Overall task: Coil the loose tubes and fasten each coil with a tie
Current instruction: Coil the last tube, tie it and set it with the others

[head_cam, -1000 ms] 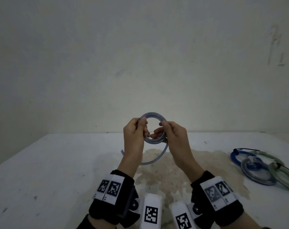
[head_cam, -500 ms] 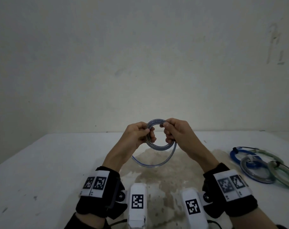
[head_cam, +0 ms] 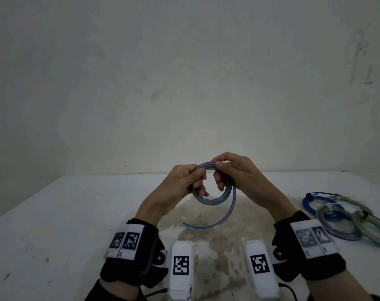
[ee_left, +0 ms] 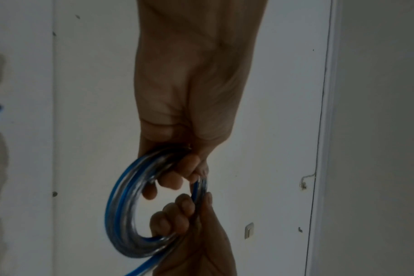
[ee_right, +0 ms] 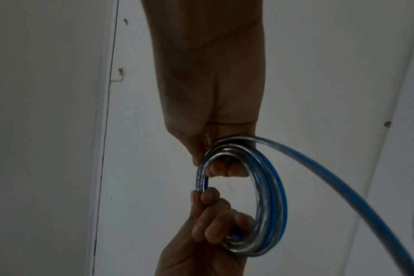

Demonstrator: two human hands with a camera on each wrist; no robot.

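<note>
Held up above the middle of a white tabletop (head_cam: 54,213), a clear tube with a blue stripe (head_cam: 210,199) is wound into a small upright coil of several turns. Its loose tail (head_cam: 223,216) curves down from the coil's right side and sweeps left, ending just above the tabletop. The left hand (head_cam: 178,187) grips the coil's left side, its fingers (ee_left: 175,179) curled through the ring and thumb pressed on the outside. The right hand (head_cam: 239,172) grips the top and right side, its fingers (ee_right: 224,170) also curled through the ring and closed around the strands. Both wrists wear black bands with white printed markers. A brownish stain (head_cam: 210,242) spreads across the tabletop beneath the hands. Well to the right lie three finished coils, overlapping one another: one blue (head_cam: 308,206), one grey (head_cam: 336,224) and one pale green (head_cam: 371,233). A plain pale wall (head_cam: 184,83) rises behind.
</note>
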